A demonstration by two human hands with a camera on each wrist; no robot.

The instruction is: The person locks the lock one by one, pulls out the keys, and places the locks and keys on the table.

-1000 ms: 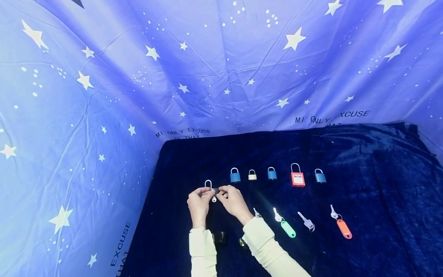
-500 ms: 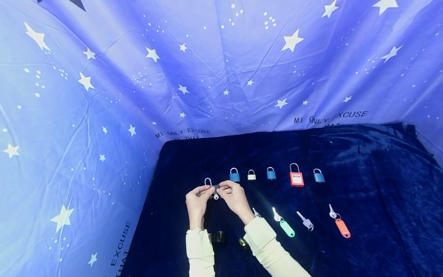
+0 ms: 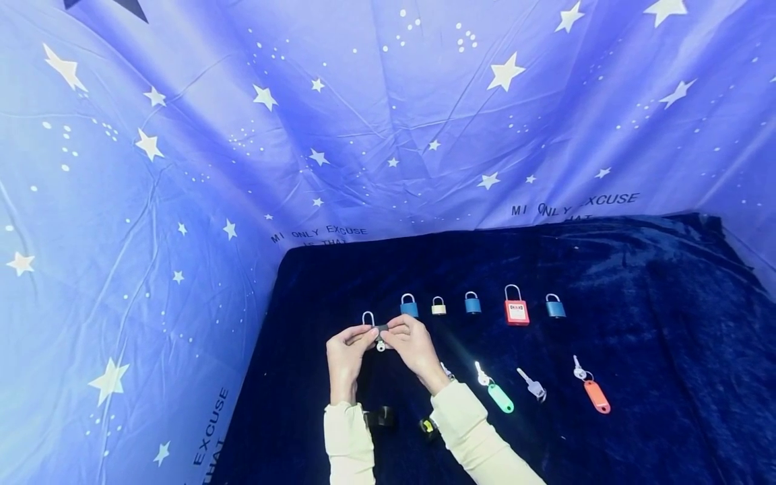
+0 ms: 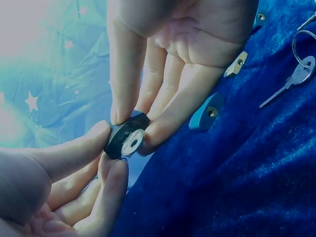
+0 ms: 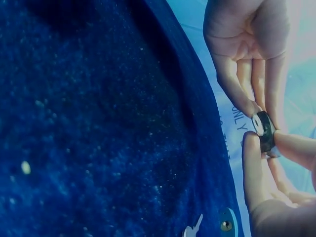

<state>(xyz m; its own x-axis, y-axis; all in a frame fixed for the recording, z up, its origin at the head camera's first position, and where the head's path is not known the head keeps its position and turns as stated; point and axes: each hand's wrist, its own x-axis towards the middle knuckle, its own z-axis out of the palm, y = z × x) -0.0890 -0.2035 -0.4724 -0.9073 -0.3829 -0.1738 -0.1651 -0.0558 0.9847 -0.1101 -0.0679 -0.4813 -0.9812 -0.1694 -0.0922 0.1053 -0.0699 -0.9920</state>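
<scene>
Both hands hold a small black padlock [image 3: 381,329] up in front of the body. Its silver shackle [image 3: 368,316] rises above the fingers, toward the left. A silver key [image 4: 133,143] sits in the underside of the lock, its round head sticking out. My left hand [image 3: 345,353] pinches the left end of the lock between thumb and fingers. From the other side, my right hand [image 3: 415,347] pinches the right end, its fingertips close to the key's head. In the right wrist view the padlock's dark body [image 5: 267,138] shows between both sets of fingertips.
Behind, in a row on dark blue velvet [image 3: 636,303], lie several padlocks, among them a blue one [image 3: 409,306], a brass one [image 3: 438,308] and a red one [image 3: 516,311]. Nearer lie keys, one with a green tag [image 3: 500,398], another with an orange tag [image 3: 597,397].
The padlock and its key have shifted slightly right, both hands keeping their grip. The head view has swung a little, so the locks and keys on the cloth appear further left.
</scene>
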